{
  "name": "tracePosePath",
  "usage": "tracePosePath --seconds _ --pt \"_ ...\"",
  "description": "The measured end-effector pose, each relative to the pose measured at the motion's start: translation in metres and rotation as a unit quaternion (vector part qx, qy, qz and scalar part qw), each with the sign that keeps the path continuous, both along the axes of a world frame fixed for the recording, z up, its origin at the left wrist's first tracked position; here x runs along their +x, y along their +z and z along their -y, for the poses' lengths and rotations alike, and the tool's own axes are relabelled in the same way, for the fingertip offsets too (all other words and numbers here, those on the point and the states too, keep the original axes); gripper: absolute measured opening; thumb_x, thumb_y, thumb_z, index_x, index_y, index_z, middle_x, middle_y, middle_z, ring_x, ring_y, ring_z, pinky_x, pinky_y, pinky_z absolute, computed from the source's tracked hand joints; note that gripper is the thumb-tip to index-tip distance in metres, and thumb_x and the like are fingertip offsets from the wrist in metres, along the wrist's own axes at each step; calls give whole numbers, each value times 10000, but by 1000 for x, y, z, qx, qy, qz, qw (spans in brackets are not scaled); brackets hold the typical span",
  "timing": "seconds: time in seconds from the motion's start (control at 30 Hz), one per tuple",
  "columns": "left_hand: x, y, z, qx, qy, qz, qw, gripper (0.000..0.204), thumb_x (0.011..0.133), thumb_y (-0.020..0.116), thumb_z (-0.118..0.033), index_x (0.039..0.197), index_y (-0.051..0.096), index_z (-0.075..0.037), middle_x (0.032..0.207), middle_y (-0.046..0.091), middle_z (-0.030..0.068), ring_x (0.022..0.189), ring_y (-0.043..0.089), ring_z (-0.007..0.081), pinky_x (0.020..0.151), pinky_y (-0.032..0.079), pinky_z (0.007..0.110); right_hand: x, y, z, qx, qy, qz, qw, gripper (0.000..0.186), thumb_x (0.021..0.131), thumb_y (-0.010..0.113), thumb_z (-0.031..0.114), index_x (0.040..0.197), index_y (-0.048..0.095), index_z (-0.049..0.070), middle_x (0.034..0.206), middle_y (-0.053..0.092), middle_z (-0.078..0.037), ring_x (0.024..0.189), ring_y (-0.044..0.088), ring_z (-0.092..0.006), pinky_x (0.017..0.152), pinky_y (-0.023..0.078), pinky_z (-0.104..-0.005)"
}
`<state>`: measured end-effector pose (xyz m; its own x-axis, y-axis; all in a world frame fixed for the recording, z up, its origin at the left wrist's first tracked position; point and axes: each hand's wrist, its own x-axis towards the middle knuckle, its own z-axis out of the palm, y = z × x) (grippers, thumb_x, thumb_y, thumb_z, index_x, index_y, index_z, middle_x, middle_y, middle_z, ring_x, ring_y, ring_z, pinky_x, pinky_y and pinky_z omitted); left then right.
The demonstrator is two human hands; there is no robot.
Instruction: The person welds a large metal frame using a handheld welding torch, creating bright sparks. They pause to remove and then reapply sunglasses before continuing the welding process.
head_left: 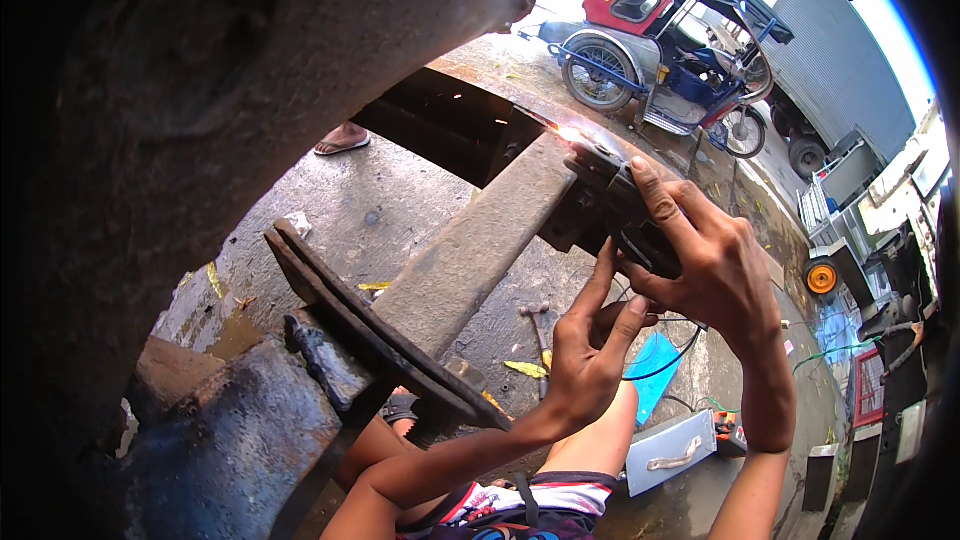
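Observation:
My right hand (705, 255) is wrapped round a dark handheld tool (645, 240) that looks like an angle grinder, its index finger stretched along the top. Just below, my left hand (590, 355) has its fingers curled, the index fingertip touching the tool's underside; what lies in its grip is hidden. At the tool's far end a bright orange-white glow (572, 133) burns against the edge of a steel plate, and a few sparks fly left. Next to it a grey steel beam (480, 240) runs down to stacked curved metal strips (385, 325).
A large rusty metal part (200, 70) fills the upper left, close by. On the concrete lie a hammer (541, 335), a blue sheet (655, 370) and a grey metal box (670, 450). A sandalled foot (343, 140) stands beyond the beam. A red tricycle (640, 0) is parked behind.

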<state>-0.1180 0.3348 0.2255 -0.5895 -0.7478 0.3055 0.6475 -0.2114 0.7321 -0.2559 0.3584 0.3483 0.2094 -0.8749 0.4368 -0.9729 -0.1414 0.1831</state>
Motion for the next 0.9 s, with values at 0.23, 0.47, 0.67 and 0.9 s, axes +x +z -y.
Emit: tracePosePath --seconds 0.23,0.47,0.67,0.9 --pt "-1 1 0 10 -16 -8 1000 666 1073 524 -58 1641 181 -3 1671 288 202 1334 572 280 1033 576 382 -1 0 -1 -6 4 -4 1000 950 703 885 187 1557 478 98 1179 691 -159 897 748 -339 769 639 -433" --pt "-1 1 -9 -28 58 13 998 719 1042 601 -119 1631 217 30 1412 607 254 1094 718 234 960 554 334 -3 -5 -8 -80 46 22 996 915 687 825 155 1539 502 67 1100 697 -145 880 732 -312 733 627 -420" --pt "-3 -1 -9 -15 36 21 999 711 1045 600 -114 1631 223 28 1417 604 249 1107 718 238 956 557 336 -4 -7 -9 -47 24 13 999 878 712 822 167 1526 514 55 1099 697 -154 846 736 -319 707 624 -425" --pt "-1 0 -4 -8 8 15 1000 676 1070 538 -77 1632 179 30 1626 366 230 1214 655 256 1006 582 381 -1 -9 -5 -25 -9 17 1000 974 681 892 175 1560 479 99 1110 686 -137 851 735 -328 736 626 -427"
